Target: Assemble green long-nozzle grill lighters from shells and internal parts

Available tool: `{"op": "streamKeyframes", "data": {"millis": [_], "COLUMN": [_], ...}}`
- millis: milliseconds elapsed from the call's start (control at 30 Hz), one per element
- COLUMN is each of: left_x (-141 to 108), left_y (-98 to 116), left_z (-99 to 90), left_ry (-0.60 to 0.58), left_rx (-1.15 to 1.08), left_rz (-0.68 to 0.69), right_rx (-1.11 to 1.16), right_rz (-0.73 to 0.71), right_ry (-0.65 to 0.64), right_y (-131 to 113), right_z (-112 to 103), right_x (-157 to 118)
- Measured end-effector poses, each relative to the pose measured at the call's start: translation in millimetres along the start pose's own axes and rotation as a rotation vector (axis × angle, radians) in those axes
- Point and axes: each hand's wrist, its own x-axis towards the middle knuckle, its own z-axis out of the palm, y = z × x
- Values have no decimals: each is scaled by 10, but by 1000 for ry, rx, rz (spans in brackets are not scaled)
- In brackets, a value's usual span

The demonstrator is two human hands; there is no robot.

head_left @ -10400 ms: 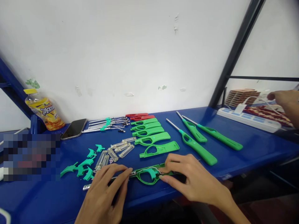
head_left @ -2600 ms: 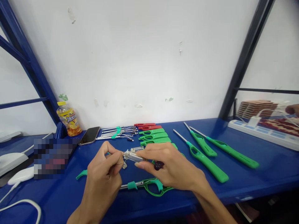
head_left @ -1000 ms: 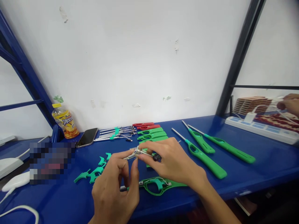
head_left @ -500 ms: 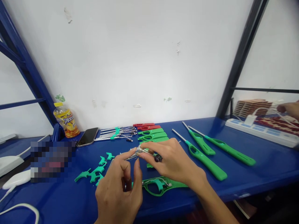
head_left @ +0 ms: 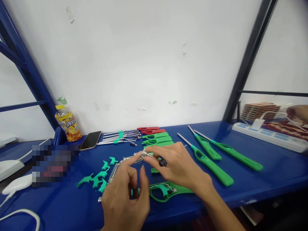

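Observation:
My right hand [head_left: 170,160] pinches a small clear and metallic part [head_left: 144,153], with a dark end [head_left: 163,162] showing beneath its fingers. The index fingertip of my left hand [head_left: 127,189] touches that part, while the thumb stands apart and the other fingers curl. Below the hands lies an open green lighter shell [head_left: 183,188] with a teal trigger and wires inside. Loose teal trigger pieces [head_left: 99,175] lie left of my left hand, beside clear tubular parts [head_left: 114,171] partly hidden by it. Green shell halves [head_left: 157,140] are stacked behind my right hand.
Metal rods with wires [head_left: 117,138], red shells [head_left: 152,130] and a phone [head_left: 90,141] lie near the wall. A drink bottle [head_left: 68,123] stands left. Three long green lighters [head_left: 214,166] lie right, before a power strip [head_left: 269,136]. Another person's hand [head_left: 298,113] is at far right.
My left hand has shifted slightly right, and its thumb is a little higher. More of the clear tubular parts shows beside it. My right hand stays nearly still with its part.

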Motion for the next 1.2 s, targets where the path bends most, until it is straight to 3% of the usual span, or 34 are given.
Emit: {"op": "streamKeyframes", "data": {"millis": [367,600,1200], "left_x": [10,-17,18], "left_y": [11,31,11], "left_z": [-21,-9,-46], "left_ry": [-15,-61,-45], "left_rx": [-28,-125,-197], "left_rz": [14,-66,-171], "right_rx": [-38,-55,3], "right_rz": [-36,-24,-60], "right_ry": [41,29,40], "right_y": [16,63,29], "right_z": [12,17,-11], "right_x": [6,-8,-10]}}
